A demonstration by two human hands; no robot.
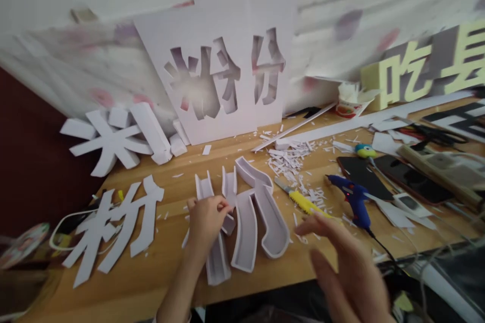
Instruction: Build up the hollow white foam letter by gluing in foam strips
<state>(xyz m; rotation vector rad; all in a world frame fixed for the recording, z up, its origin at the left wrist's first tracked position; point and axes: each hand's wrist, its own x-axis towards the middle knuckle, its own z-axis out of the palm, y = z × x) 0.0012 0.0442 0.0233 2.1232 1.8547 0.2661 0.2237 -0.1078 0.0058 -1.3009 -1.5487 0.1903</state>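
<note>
My left hand (207, 217) is at the left part of a hollow white character-shaped form (246, 232) with raised walls. Its thumb and fingers are pinched together; whatever they may hold is too small to make out. Over the table to the right of that form is my right hand (344, 257), slightly blurred, its fingers apart and nothing in it. Between the hands and the white scraps lies a yellow utility knife (303, 202). A blue glue gun (352, 197) with a small red light rests further right.
Flat white character pieces (113, 224) lie at the left, thicker white ones (117, 136) behind them. A white board (220, 70) with character cut-outs leans at the back. Scraps (290, 159), phones (366, 179), a paper cup (350, 101) and a power strip (443, 169) lie rightward.
</note>
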